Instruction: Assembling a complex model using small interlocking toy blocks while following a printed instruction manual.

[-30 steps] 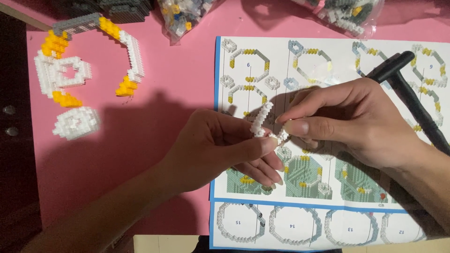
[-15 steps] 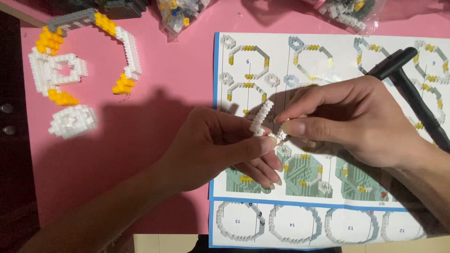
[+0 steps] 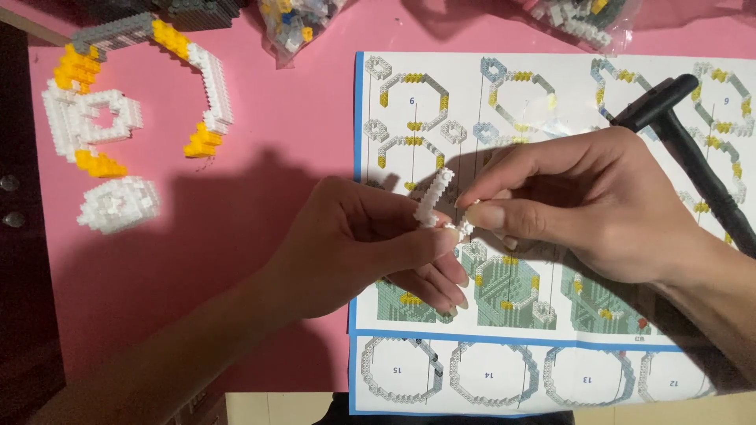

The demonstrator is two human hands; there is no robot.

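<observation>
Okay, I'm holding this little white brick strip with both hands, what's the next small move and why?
Probably press the small white piece down onto the strip. The left hand pinches the white brick strip upright over the instruction sheet, and the right hand has its fingertips at the strip's lower end, seemingly on a tiny piece that doesn't look fully seated.

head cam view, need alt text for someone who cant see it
Two bare hands meet over a pink table: the left hand pinches a short strip of tiny white bricks while the right hand presses at its lower end. Beneath lies an illustrated instruction sheet, a black tool on it; white-and-yellow built sections sit far left.
</observation>
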